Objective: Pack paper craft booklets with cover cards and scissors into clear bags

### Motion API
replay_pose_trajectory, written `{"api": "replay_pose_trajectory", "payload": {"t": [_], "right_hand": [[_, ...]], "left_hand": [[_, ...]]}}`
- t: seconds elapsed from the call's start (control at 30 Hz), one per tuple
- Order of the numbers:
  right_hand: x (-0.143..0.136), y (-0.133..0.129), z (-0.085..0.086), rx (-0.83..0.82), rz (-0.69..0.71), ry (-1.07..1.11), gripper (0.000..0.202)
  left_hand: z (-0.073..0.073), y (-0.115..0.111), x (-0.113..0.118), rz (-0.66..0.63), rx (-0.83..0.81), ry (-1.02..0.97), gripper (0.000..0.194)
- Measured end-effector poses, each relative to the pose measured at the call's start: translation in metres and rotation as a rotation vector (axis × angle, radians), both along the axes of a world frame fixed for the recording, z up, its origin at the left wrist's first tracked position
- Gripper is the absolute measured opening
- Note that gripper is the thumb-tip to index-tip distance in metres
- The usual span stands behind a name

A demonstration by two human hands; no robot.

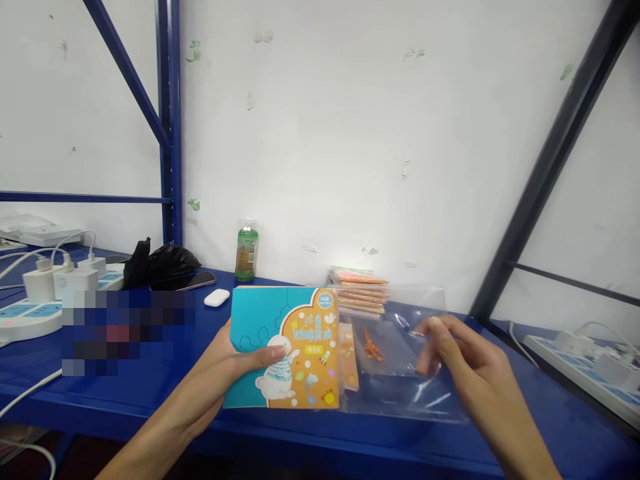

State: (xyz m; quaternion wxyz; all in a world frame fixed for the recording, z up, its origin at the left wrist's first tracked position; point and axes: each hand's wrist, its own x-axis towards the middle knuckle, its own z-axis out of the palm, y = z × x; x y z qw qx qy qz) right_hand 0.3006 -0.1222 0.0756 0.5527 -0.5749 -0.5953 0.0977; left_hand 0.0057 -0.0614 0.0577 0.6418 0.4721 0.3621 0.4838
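My left hand point(253, 363) is closed on a children's booklet point(313, 353), thumb across its front. The cover is teal and orange with a white rabbit. My right hand point(463, 353) pinches a clear plastic bag point(415, 400), which stretches out flat from the booklet's right edge. I cannot tell how far, if at all, the booklet sits inside the bag. Through the film I see small orange scissors point(371, 347) and part of another orange booklet point(349, 357). A stack of thin packets or booklets point(360, 293) lies behind, its lower part covered by the bag.
On the blue table point(190, 393) stand a green-labelled bottle point(247, 252) and a white earbud case point(217, 298). A phone point(190, 281), a black plastic bag point(170, 260) and a power strip point(35, 323) with chargers are at left. Another power strip point(595, 373) lies at right.
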Motion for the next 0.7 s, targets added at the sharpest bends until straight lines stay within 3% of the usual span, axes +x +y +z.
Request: {"api": "replay_pose_trajectory", "payload": {"t": [0.33,0.7], "right_hand": [[-0.003,0.001,-0.001,-0.067,-0.019,-0.009,0.037],[-0.015,0.009,-0.006,-0.108,0.018,-0.21,0.038]], "left_hand": [[0.0,0.001,-0.003,-0.044,0.005,0.009,0.06],[0.003,-0.004,0.003,0.028,0.036,0.003,0.064]]}}
